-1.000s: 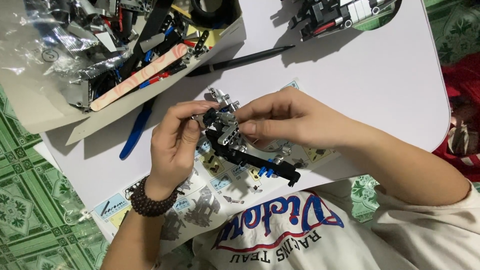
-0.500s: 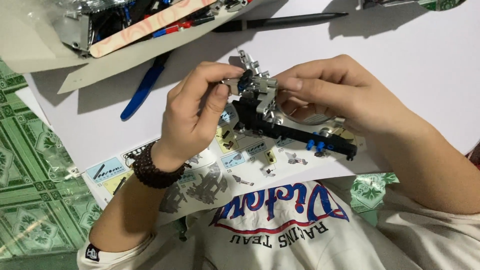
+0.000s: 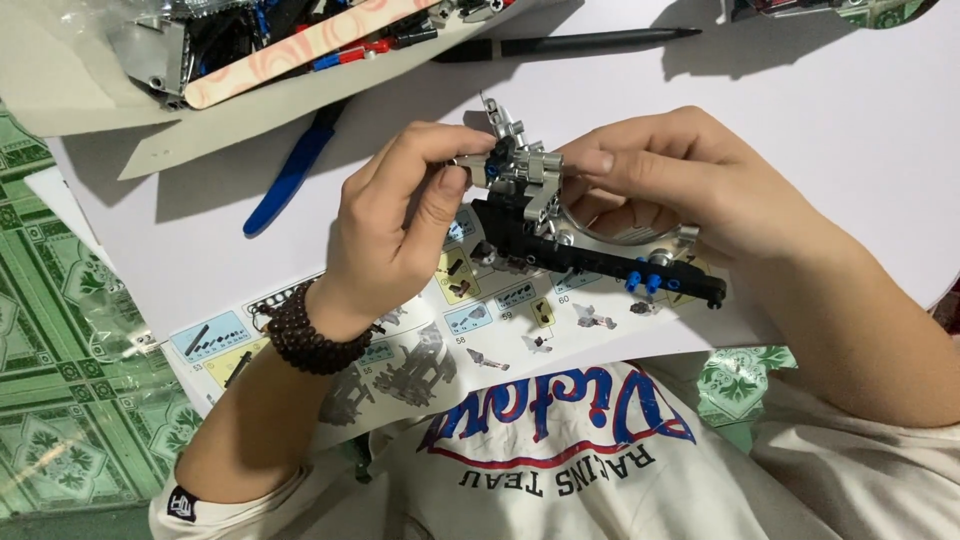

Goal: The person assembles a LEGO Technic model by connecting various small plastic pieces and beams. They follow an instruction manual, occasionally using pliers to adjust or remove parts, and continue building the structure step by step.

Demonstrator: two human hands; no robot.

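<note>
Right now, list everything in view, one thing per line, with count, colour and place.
brick model: one, black and grey with blue pins, held above the booklet between both hands
instruction booklet: one, white with coloured step panels, lying open under the hands
white board: one, white, work surface beneath it all
parts tray: one, beige, top left, holding loose parts
flat stick: one, pink with red swirls, lying in the tray
pliers: one, blue handles, below the tray
pen: one, black, top centre
floor tiles: several, green patterned, left
bead bracelet: one, dark brown, on the left wrist
left hand: one, pinching the model's grey top
right hand: one, gripping the model's right side
</note>
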